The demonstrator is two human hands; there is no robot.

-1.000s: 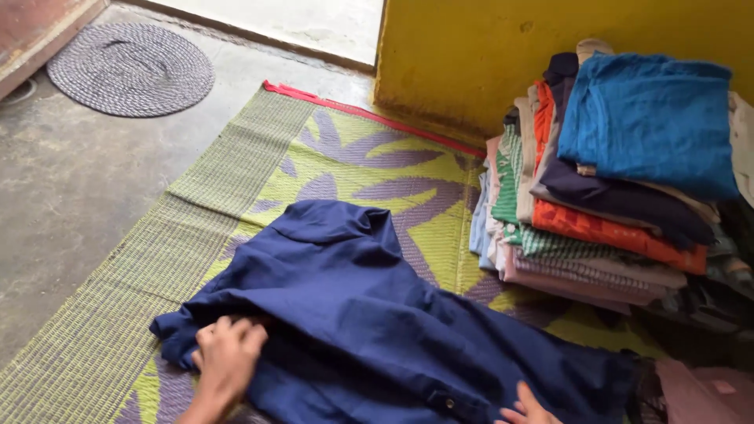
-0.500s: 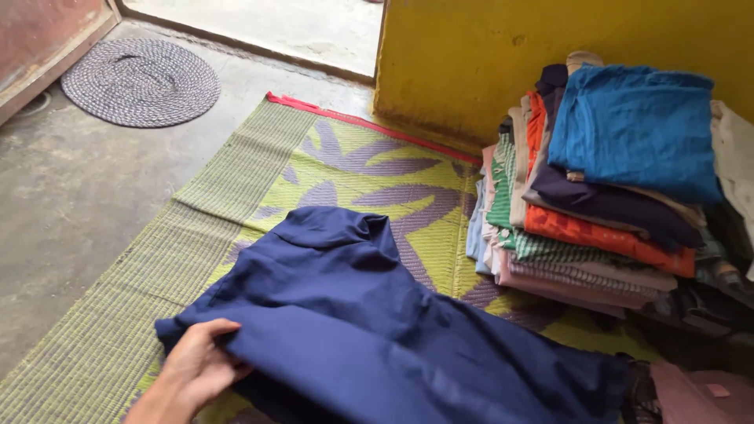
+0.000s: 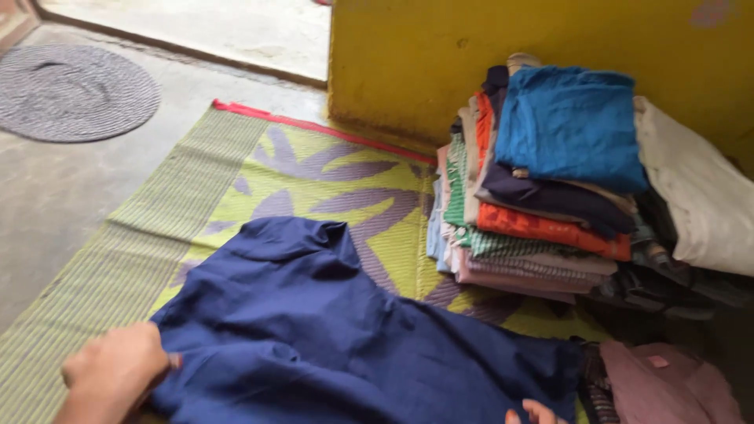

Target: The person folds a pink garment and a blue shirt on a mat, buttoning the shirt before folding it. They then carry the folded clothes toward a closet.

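Note:
A dark blue shirt lies spread on a green and purple woven mat. My left hand is at the shirt's left edge, fingers closed on the cloth there. Only the fingertips of my right hand show at the bottom edge, resting on the shirt's lower right part. The shirt's collar end points away from me toward the mat's middle.
A leaning stack of folded clothes stands against a yellow wall at the right, with a cream cloth beside it and a pink garment at the bottom right. A round grey rug lies on the concrete floor.
My left hand has shifted left and down along the shirt's edge, pulling the cloth flatter. My right fingertips are back in view. The camera has panned right.

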